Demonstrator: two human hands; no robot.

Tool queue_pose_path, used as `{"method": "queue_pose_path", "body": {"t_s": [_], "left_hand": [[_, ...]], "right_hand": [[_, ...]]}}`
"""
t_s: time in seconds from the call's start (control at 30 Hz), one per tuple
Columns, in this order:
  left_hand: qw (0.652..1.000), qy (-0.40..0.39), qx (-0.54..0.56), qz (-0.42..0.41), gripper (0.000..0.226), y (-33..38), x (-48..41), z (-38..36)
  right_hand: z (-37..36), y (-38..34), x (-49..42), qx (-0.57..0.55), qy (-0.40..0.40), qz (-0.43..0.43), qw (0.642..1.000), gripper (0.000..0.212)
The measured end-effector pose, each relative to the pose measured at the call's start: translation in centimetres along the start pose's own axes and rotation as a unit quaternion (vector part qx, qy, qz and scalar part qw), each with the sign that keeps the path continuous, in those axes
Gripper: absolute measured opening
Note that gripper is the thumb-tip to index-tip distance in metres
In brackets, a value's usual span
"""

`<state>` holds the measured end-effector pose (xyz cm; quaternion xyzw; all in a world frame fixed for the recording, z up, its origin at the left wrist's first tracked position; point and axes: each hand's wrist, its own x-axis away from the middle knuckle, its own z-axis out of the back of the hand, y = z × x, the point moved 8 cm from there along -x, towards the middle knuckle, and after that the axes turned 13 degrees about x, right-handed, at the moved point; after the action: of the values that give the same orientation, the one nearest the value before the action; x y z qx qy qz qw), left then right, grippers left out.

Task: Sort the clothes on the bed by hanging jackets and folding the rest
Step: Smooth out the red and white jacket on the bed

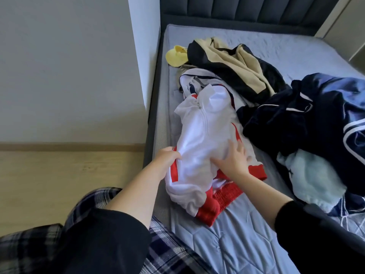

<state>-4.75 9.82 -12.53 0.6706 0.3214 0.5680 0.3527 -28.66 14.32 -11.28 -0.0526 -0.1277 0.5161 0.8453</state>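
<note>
As left hand (168,157) pinches one white jacket (203,125), right hand (235,161) seemingly presses it.

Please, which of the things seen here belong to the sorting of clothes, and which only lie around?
For the job: white and red jacket, gripped by the left hand, pressed by the right hand; beige and black garment; navy garment; light blue garment; yellow piece; bed.
Just there: headboard; wall; wooden floor.
</note>
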Motion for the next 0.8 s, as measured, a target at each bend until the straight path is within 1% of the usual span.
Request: {"method": "queue_pose_path", "body": {"t_s": [0.03,0.07,0.1,0.13,0.2,0.27,0.33,0.37,0.4,0.47,0.5,0.53,0.57,0.6,0.63,0.67,0.7,0.73,0.77,0.8], "left_hand": [[1.0,-0.015,-0.01,0.007,0.015,-0.2,-0.1,-0.3],[0.999,-0.028,-0.02,0.008,0.015,-0.2,-0.2,-0.6],[0.999,-0.034,-0.031,0.007,0.015,-0.3,-0.3,-0.9],[0.999,-0.037,-0.039,0.002,0.014,-0.3,-0.4,-1.2],[0.997,-0.036,-0.069,-0.008,0.006,-0.4,-0.8,-1.4],[0.995,-0.024,-0.1,-0.014,0.01,-0.8,-1.4,-1.3],[0.994,-0.009,-0.109,-0.018,0.014,-0.8,-1.9,-1.0],[0.994,-0.002,-0.107,-0.02,0.018,-0.7,-2.1,-0.9],[0.995,0.003,-0.1,-0.025,0.023,-0.6,-2.3,-0.8],[0.996,0.005,-0.083,-0.033,0.033,-0.4,-2.7,-0.8],[0.996,0.005,-0.08,-0.032,0.034,-0.5,-2.7,-0.8],[0.996,0.003,-0.082,-0.03,0.03,-0.6,-2.8,-0.9],[0.995,0.0,-0.092,-0.026,0.025,-0.8,-2.8,-1.0],[0.995,-0.004,-0.101,-0.023,0.023,-1.0,-3.0,-1.0],[0.994,-0.009,-0.107,-0.016,0.024,-1.2,-3.1,-1.1],[0.993,-0.014,-0.114,-0.011,0.028,-1.5,-3.3,-1.2],[0.992,-0.02,-0.124,-0.002,0.033,-1.9,-3.4,-1.3],[0.991,-0.027,-0.134,0.008,0.035,-2.1,-3.4,-1.4],[0.99,-0.034,-0.137,0.022,0.034,-2.4,-3.3,-1.4],[0.99,-0.046,-0.131,0.031,0.033,-2.6,-3.5,-1.4]], "right_hand": [[-0.5,1.0,-0.6,0.007,-0.026,-0.026,0.999,0.103],[-1.2,1.5,-1.0,-0.018,-0.056,-0.029,0.998,0.109],[-1.8,1.5,-1.0,-0.046,-0.084,-0.013,0.995,0.112],[-2.3,1.4,-0.8,-0.04,-0.099,0.007,0.994,0.109],[-3.3,1.9,-0.8,0.085,-0.099,0.017,0.991,0.087],[-3.7,1.4,-0.7,0.197,-0.091,0.052,0.975,0.055],[-4.0,0.4,-0.1,0.232,-0.147,0.105,0.956,0.026],[-4.3,0.1,0.5,0.239,-0.2,0.129,0.941,0.018],[-4.6,0.0,1.3,0.257,-0.269,0.158,0.915,0.016],[-4.9,0.6,3.1,0.331,-0.409,0.195,0.828,0.023],[-4.7,1.1,3.7,0.34,-0.461,0.188,0.798,0.025],[-4.3,1.1,3.6,0.311,-0.482,0.176,0.8,0.025],[-3.7,0.4,2.7,0.252,-0.457,0.169,0.836,0.024],[-2.8,-0.6,1.0,0.176,-0.383,0.16,0.893,0.026],[-1.3,-1.3,-1.2,0.099,-0.269,0.138,0.948,0.029],[0.2,-1.4,-2.7,0.035,-0.151,0.104,0.982,0.033],[1.1,-1.2,-3.3,-0.002,-0.064,0.064,0.996,0.041],[1.5,-1.0,-3.4,-0.021,-0.017,0.033,0.999,0.054],[1.1,-0.8,-3.3,-0.042,-0.008,0.004,0.999,0.068],[0.3,-0.9,-3.0,-0.072,-0.024,-0.013,0.997,0.08]]}}
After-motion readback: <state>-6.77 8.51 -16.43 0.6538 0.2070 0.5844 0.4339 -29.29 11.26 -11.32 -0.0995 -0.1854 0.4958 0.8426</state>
